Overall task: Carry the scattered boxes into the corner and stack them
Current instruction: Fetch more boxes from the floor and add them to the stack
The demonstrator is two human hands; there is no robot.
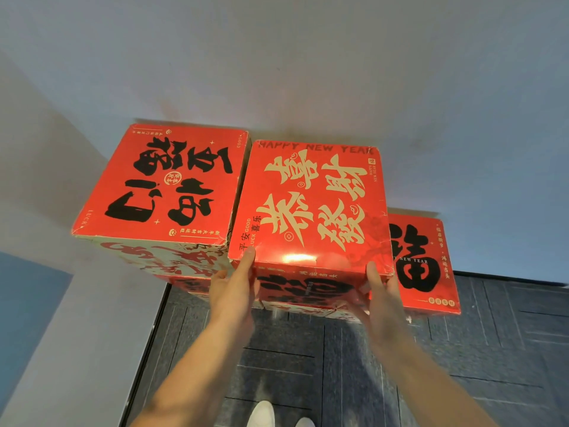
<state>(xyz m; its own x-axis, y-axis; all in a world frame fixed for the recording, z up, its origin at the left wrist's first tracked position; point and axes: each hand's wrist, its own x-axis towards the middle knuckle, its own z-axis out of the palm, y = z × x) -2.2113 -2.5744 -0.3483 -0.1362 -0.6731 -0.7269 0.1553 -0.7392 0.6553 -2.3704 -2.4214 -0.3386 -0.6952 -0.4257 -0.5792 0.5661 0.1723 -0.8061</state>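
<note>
While the white shoes (pixel 264 412) are standing on the dark tiled floor (pixel 480 349) below the gold-lettered box (pixel 311 198), the left grip (pixel 237 285) is holding that box's near left corner, one finger reaching up to its top edge. The right grip (pixel 381 291) is holding its near right corner, and neither is holding anything else. The box is sitting high, second in a row along the wall (pixel 308 72). Because both grips are clamping only the near corners, the far side is risking tipping or dragging. The left fingers are also risking a pinch in the narrow gap beside the black-lettered stack (pixel 163 183) just left of it. A sideways shove could be knocking the lower red box (pixel 421 260) just right of it. Whatever is carrying the gold-lettered box from below is staying mostly hidden, so I cannot tell whether it is seated. The fingers past its corners are hiding too.
</note>
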